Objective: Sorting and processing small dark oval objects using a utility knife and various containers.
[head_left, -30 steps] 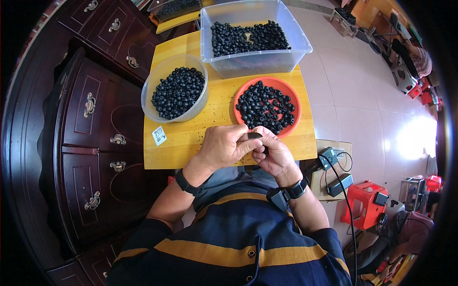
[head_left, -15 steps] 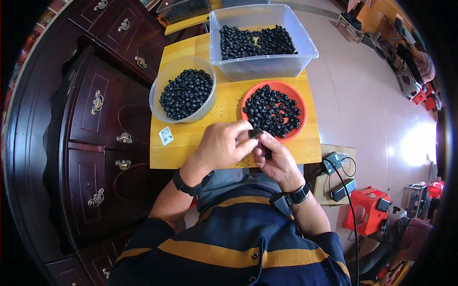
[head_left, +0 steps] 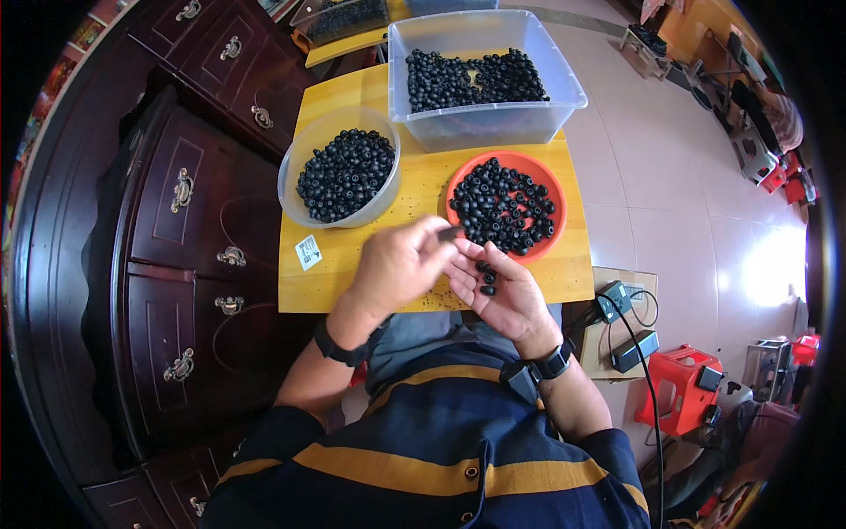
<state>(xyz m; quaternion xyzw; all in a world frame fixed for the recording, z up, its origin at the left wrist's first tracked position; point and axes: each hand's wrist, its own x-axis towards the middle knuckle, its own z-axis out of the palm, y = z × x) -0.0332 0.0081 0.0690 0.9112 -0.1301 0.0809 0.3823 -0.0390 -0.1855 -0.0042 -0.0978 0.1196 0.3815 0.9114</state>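
Observation:
My left hand pinches a small dark piece between thumb and fingers; its exact kind is too small to tell. Beside it, my right hand is turned palm up, its fingers reaching toward the left fingertips. On those right fingers rest several small black bead-like parts with holes. Just beyond both hands stands a round red-orange dish holding many more of these parts. To the left is a round translucent tub filled with them. At the back, a large clear plastic box holds another layer.
Dark specks and a white printed label lie on the yellow wooden table. A dark wooden cabinet borders the left. On the right are black power adapters, a cable and a red stool.
My left hand has drawn slightly left and up with the dark piece. My right hand has opened out, so the black parts on its fingers now show.

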